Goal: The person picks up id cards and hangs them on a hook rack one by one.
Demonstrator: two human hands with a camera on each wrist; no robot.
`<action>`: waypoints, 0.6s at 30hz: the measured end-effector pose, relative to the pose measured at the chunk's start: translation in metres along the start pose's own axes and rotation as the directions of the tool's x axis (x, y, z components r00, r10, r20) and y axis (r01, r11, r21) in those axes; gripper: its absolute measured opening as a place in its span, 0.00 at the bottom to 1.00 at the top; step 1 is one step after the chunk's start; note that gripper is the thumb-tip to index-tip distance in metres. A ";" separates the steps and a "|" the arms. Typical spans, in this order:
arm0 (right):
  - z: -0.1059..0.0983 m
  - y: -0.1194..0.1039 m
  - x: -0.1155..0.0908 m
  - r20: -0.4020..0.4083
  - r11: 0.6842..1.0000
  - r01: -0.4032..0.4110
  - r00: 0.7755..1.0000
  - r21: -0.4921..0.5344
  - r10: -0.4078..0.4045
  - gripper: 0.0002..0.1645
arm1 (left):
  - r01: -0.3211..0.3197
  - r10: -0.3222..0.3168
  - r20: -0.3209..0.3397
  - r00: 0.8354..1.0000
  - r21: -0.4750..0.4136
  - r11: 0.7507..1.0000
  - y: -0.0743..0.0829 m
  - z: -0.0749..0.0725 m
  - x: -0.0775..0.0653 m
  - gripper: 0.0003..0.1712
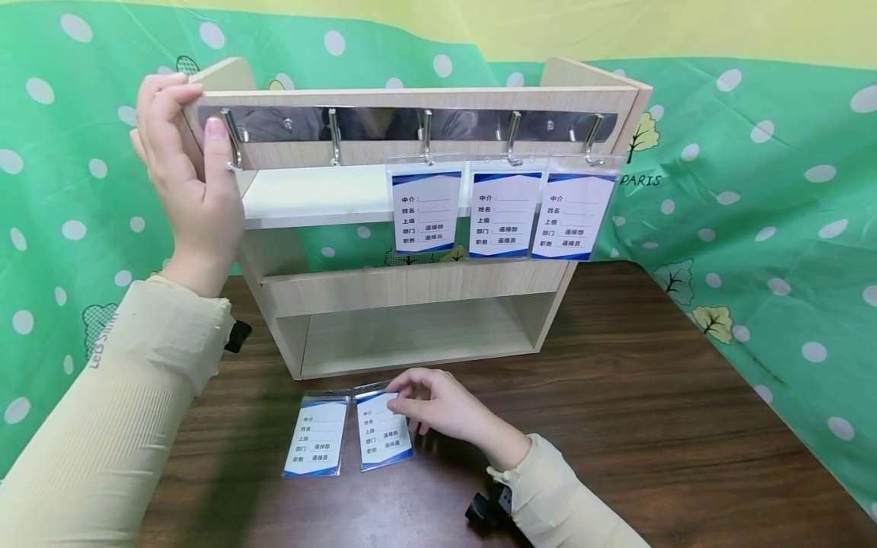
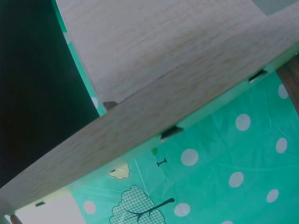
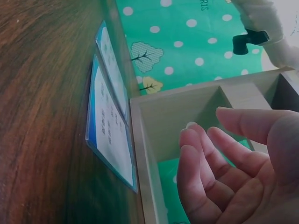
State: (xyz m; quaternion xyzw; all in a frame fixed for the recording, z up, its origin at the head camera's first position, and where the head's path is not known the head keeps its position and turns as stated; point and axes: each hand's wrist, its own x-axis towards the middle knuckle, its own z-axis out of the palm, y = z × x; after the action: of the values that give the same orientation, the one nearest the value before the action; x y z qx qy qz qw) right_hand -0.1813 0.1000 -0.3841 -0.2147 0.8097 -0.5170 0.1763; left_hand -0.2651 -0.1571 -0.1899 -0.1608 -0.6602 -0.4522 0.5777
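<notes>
My left hand (image 1: 185, 167) grips the upper left corner of a wooden shelf rack (image 1: 411, 289), its thumb on the front beside the leftmost hook (image 1: 233, 141). That hand is outside the left wrist view, where a wooden panel (image 2: 163, 98) shows. My right hand (image 1: 441, 407) hovers by the right-hand badge (image 1: 380, 430) on the table, fingers loosely bent; in the right wrist view nothing lies between them. Another badge (image 1: 317, 438) lies to its left. Three badges in clear sleeves hang from hooks: one near the middle (image 1: 426, 213), a second (image 1: 505, 213), and a third (image 1: 574, 217) far right.
A shiny metal strip (image 1: 384, 125) with several hooks runs along the rack's top board. The second hook from the left (image 1: 334, 137) holds no badge. The rack stands on a dark wooden table (image 1: 651, 403), before a green dotted cloth (image 1: 754, 190).
</notes>
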 end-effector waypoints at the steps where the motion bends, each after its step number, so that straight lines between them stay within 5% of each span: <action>1: 0.000 0.001 0.000 -0.004 1.000 0.000 1.000 0.001 0.000 0.17 | -0.001 0.001 0.000 1.000 -0.001 1.000 0.000 0.000 0.000 0.17; 18: 0.006 0.014 0.009 -0.037 0.985 -0.055 0.997 0.165 0.062 0.26 | 0.002 -0.002 0.002 1.000 0.001 1.000 0.001 0.000 -0.001 0.17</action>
State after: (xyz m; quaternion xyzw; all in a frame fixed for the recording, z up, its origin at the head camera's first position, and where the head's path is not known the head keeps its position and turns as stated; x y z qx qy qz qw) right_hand -0.1882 0.0959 -0.3997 -0.1645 0.7741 -0.5807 0.1912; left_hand -0.2640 -0.1561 -0.1901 -0.1603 -0.6610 -0.4525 0.5768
